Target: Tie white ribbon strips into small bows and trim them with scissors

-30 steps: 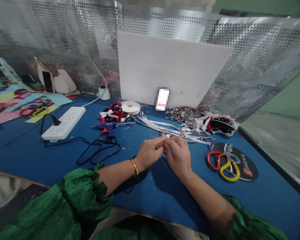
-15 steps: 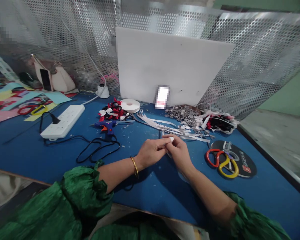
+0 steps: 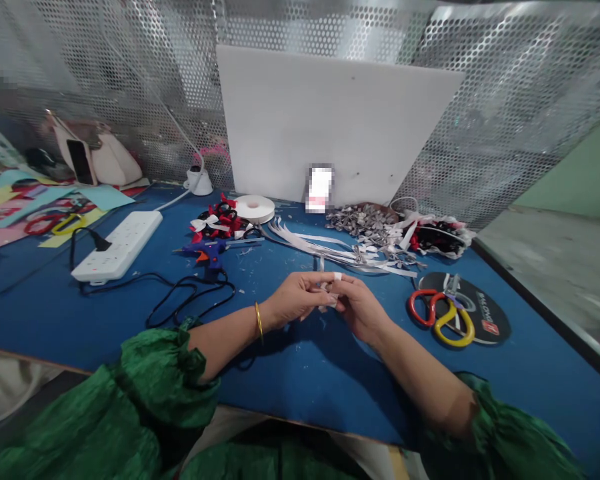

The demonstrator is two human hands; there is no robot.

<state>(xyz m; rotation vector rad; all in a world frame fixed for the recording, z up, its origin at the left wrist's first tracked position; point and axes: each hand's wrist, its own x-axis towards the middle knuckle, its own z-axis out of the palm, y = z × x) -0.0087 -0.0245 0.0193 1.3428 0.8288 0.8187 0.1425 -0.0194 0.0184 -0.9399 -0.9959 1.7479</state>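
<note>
My left hand [image 3: 293,298] and my right hand [image 3: 361,308] meet over the blue table, fingers closed around a small piece of white ribbon [image 3: 325,300]. A loose end of the ribbon shows above the fingers, and some white wrapping sits at a fingertip where the hands touch. Just behind the hands lie long white ribbon strips [image 3: 310,245]. Farther back is a pile of small grey bows [image 3: 367,225]. The fingers partly hide the ribbon's shape.
A blue glue gun [image 3: 207,252] with its black cord and a white power strip [image 3: 120,247] lie left. Red and black bows [image 3: 220,220] sit beside a white ribbon roll [image 3: 255,209]. Red-and-yellow scissors [image 3: 453,323] rest on a black disc [image 3: 495,313] at right.
The fingers have shifted around the ribbon, and more of it shows between the hands. The view has moved slightly, so the table items appear a little farther left.
</note>
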